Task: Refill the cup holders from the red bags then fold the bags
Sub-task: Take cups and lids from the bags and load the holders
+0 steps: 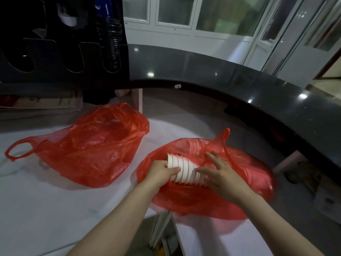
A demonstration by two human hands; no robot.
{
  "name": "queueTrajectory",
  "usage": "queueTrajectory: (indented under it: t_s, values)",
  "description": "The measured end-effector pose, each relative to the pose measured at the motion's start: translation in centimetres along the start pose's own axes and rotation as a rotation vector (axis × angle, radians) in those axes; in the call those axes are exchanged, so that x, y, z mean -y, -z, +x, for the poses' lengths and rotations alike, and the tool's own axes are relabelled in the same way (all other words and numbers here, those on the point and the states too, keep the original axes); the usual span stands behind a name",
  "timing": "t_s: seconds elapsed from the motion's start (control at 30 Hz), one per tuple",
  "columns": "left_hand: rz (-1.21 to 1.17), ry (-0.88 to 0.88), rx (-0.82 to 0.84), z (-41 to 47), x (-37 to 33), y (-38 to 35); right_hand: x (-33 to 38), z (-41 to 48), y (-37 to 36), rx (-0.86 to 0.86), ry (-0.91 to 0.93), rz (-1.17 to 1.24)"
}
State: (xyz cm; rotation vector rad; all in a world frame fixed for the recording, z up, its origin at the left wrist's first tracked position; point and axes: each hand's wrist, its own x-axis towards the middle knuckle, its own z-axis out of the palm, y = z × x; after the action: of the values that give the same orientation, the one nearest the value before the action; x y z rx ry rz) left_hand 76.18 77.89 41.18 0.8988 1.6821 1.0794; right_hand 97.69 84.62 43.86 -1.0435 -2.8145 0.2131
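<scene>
Two red plastic bags lie on the white counter. The left red bag (88, 145) sits slumped with a handle loop at its far left. In the mouth of the right red bag (212, 196) lies a stack of white paper cups (184, 169), on its side. My left hand (160, 172) grips the stack's wide end, thumb across the cups. My right hand (221, 174) rests on the narrow end with fingers spread and straight. The black cup holder rack (60, 52) stands at the back left, with a column of dark lids or cups (110, 47) in one slot.
A curved dark raised countertop (258, 89) runs behind and to the right of the bags. The white counter (46, 209) ends near the bottom centre, where an open gap (162, 235) shows shelving below. Flat cardboard (40, 102) lies at the back left.
</scene>
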Motion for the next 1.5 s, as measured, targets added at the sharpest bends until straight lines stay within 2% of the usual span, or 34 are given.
queueTrajectory:
  t_s: [0.13,0.27,0.33,0.4,0.47,0.6,0.67,0.77,0.83,0.9,1.0,1.07,1.2,1.37,1.5]
  values:
    - [0.435,-0.182,-0.112,-1.1,-2.0,-0.4,-0.1,0.6,0.7,-0.068,-0.093,0.125]
    - [0.635,-0.475,-0.102,-2.3,-3.6,-0.6,-0.6,1.8,2.3,-0.012,-0.204,0.152]
    - [0.735,-0.573,-0.051,-2.5,-4.1,-0.4,-0.9,2.2,3.4,0.022,-0.233,0.329]
    - [0.752,-0.64,-0.013,-2.5,-4.2,-0.1,-1.4,2.0,4.3,-0.008,-0.272,0.558]
    - [0.578,-0.669,-0.029,-2.7,-4.0,0.1,-2.4,1.1,4.6,-0.074,-0.329,0.635]
    - [0.086,-0.514,-0.063,-2.1,-4.7,2.3,-4.5,-1.1,3.8,-0.109,-0.438,0.518]
    - [-0.06,-0.449,-0.048,-1.6,-5.1,3.9,-5.3,-2.1,3.2,-0.096,-0.456,0.459]
    - [-0.037,-0.408,-0.026,-1.2,-4.6,4.9,-6.2,-2.8,1.9,-0.063,-0.514,0.233]
    - [-0.074,-0.365,-0.013,-1.1,-3.8,4.3,-6.8,-3.4,0.8,-0.056,-0.625,0.13]
    - [-0.125,-0.298,-0.001,-0.9,-2.8,3.7,-7.2,-4.2,-0.1,-0.099,-0.764,0.168]
    - [-0.127,-0.234,0.034,-0.5,-1.4,2.6,-7.9,-5.6,-1.2,-0.159,-0.857,0.206]
    - [-0.135,-0.185,0.048,-0.2,-0.5,1.8,-8.5,-6.7,-1.2,-0.18,-0.863,0.209]
    - [-0.178,-0.135,0.017,0.2,0.4,-0.4,-10.0,-8.8,0.5,-0.154,-0.73,0.174]
    - [-0.02,-0.122,0.004,0.1,0.2,-4.9,-10.5,-10.2,0.5,-0.26,-0.776,0.235]
    - [0.072,-0.106,-0.067,0.5,-0.5,-5.7,-11.0,-10.4,-0.2,-0.341,-0.861,0.331]
